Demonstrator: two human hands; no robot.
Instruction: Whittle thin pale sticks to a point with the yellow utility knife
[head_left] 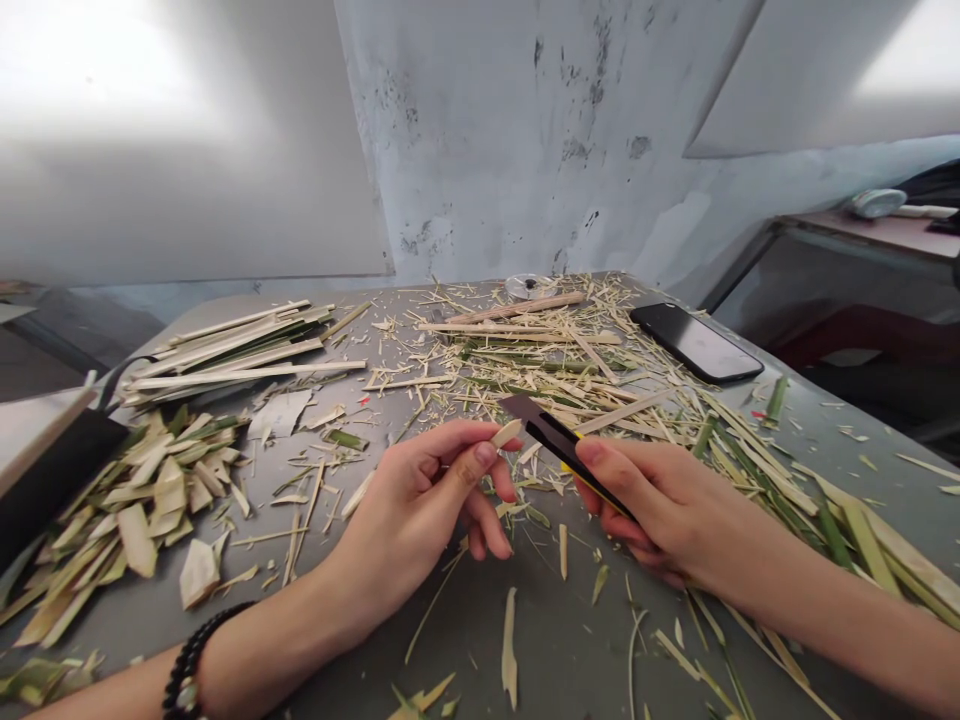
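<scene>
Between thumb and forefinger, my left hand [442, 490] pinches a small pale bamboo piece [508, 434] with a pointed tip. A beaded black bracelet [187, 665] circles that wrist. My right hand [652, 500] is wrapped round a black and yellow utility knife [574, 455]. Its dark blade [517, 405] extends toward the left, just above the bamboo piece and apparently apart from it. Below the hands, a pale bamboo sliver [509, 650] lies on the grey table [465, 685].
Bamboo strips [240, 350] are stacked at the back left, with a heap of chips [150, 490] in front. More strips and shavings [540, 350] cover the middle. A smartphone [697, 340] lies at the right, and a clear spool [530, 286] stands near the wall [540, 150].
</scene>
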